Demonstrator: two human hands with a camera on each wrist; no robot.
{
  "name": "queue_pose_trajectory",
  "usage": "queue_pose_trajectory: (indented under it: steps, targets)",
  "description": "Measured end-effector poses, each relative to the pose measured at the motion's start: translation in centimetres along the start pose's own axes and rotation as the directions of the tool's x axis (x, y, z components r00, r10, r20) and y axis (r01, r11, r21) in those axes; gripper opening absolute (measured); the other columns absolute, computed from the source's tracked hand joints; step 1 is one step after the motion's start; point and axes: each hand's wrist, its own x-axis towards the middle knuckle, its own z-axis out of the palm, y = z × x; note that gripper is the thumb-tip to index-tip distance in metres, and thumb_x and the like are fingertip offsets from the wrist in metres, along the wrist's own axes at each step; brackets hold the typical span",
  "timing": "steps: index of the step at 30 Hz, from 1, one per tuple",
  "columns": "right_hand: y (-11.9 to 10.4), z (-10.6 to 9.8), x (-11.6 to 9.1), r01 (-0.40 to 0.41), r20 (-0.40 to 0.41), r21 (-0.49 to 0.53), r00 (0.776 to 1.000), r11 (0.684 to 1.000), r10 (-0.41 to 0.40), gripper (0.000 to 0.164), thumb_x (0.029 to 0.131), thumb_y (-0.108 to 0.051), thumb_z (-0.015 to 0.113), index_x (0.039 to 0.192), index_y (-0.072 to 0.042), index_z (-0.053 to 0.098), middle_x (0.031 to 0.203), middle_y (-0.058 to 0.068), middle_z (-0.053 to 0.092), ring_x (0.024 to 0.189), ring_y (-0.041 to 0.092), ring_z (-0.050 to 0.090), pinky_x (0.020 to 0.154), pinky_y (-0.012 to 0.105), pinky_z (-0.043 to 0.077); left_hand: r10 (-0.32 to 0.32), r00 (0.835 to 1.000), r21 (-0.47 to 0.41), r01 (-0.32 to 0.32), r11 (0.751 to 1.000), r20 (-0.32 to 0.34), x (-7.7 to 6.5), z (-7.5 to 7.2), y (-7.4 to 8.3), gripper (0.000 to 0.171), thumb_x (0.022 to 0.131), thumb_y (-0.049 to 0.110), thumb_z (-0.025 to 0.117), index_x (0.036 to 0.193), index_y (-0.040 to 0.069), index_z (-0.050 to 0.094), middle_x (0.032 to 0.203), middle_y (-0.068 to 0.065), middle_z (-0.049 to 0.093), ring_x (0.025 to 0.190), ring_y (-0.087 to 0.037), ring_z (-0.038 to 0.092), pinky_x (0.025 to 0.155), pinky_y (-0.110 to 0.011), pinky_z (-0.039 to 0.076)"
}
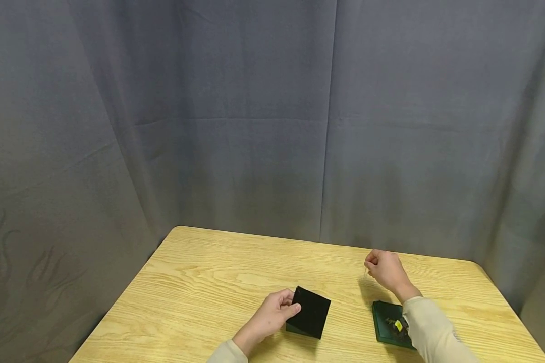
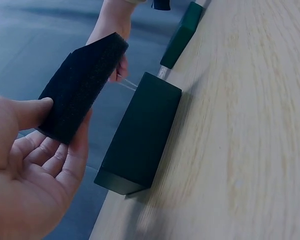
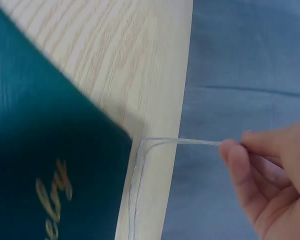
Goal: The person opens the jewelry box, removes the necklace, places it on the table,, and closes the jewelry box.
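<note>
My left hand (image 1: 272, 312) grips a black foam pad (image 1: 311, 312) at one edge, thumb on its face. In the left wrist view the pad (image 2: 85, 87) is tilted over a dark green box (image 2: 140, 135) standing on the table. My right hand (image 1: 387, 272) is raised and pinches a thin silvery chain (image 3: 195, 141) between thumb and fingertips. The chain's doubled strands run from the fingers and bend down beside a green lid (image 3: 65, 130) with gold lettering. That lid lies under my right forearm in the head view.
On the lid in the head view rests a dark item with a yellow piece (image 1: 398, 326), partly hidden by my sleeve. The wooden table (image 1: 200, 287) has its far edge before a grey curtain (image 1: 254, 151).
</note>
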Motion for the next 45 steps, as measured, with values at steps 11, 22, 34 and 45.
queue_pose_trajectory:
  steps: [11, 22, 34, 45]
  targets:
    - [-1.9, 1.7, -0.4, 0.066, 0.071, -0.104, 0.996, 0.992, -0.058, 0.004, 0.085, -0.004, 0.067, 0.081, -0.005, 0.066, 0.071, -0.001, 0.062, 0.061, 0.012, 0.056, 0.056, 0.032, 0.048, -0.012, 1.000, -0.004, 0.012, 1.000, -0.011, -0.2, 0.0, 0.6, 0.010, 0.094, 0.013, 0.059, 0.093, 0.004, 0.055, 0.089, -0.002, 0.055, 0.076, -0.013, 0.052, 0.066, -0.028, 0.044]
    - [-2.8, 3.5, -0.6, 0.056, 0.103, -0.118, 0.994, 0.991, -0.044, 0.010, 0.083, -0.001, 0.068, 0.077, -0.008, 0.064, 0.071, -0.001, 0.061, 0.063, 0.012, 0.056, 0.057, 0.032, 0.048, -0.017, 1.000, -0.033, 0.017, 0.999, -0.018, -0.2, -0.1, 0.3, 0.014, 0.095, 0.013, 0.058, 0.103, 0.001, 0.057, 0.086, -0.001, 0.055, 0.062, -0.009, 0.045, 0.057, -0.022, 0.040]
    - [-3.2, 5.3, -0.5, 0.018, 0.140, -0.106, 0.990, 0.994, -0.003, 0.011, 0.080, 0.001, 0.070, 0.076, -0.008, 0.065, 0.070, -0.001, 0.060, 0.064, 0.012, 0.054, 0.057, 0.031, 0.047, -0.025, 1.000, -0.033, 0.025, 0.999, -0.014, 0.0, -0.2, 0.0, 0.014, 0.093, 0.015, 0.060, 0.098, 0.002, 0.057, 0.081, 0.000, 0.057, 0.061, -0.008, 0.046, 0.054, -0.020, 0.040]
    - [-3.7, 6.2, -0.5, 0.031, 0.175, -0.148, 0.984, 0.989, -0.004, 0.012, 0.079, 0.001, 0.071, 0.074, -0.008, 0.066, 0.071, -0.001, 0.061, 0.066, 0.014, 0.054, 0.060, 0.032, 0.048, -0.035, 0.999, -0.041, 0.034, 0.999, -0.024, -0.1, -0.3, 0.2, 0.013, 0.094, 0.015, 0.060, 0.098, 0.003, 0.058, 0.081, 0.000, 0.058, 0.061, -0.010, 0.045, 0.055, -0.023, 0.040]
